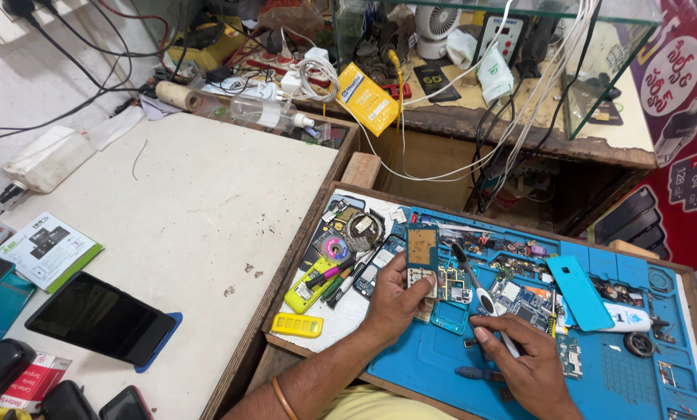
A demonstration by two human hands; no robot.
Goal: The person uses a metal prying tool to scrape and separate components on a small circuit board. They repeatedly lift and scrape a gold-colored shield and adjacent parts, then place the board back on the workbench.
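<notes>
My left hand (396, 299) holds a small phone circuit board (421, 249) upright over the blue repair mat (620, 365). My right hand (522, 355) grips a white toothbrush (474, 284) by its handle, with the bristle end pointing up toward the board's right edge. The brush head sits just beside the board, and I cannot tell if they touch. More loose circuit boards (523, 307) lie on the mat between and beyond my hands.
A blue phone back cover (580, 292) and a white tube (624, 318) lie right of the brush. Coloured tools (329, 278) and a yellow case (297, 325) sit left of my hand. A black phone (99, 318) rests on the white table (200, 194). Cables hang from the glass counter behind.
</notes>
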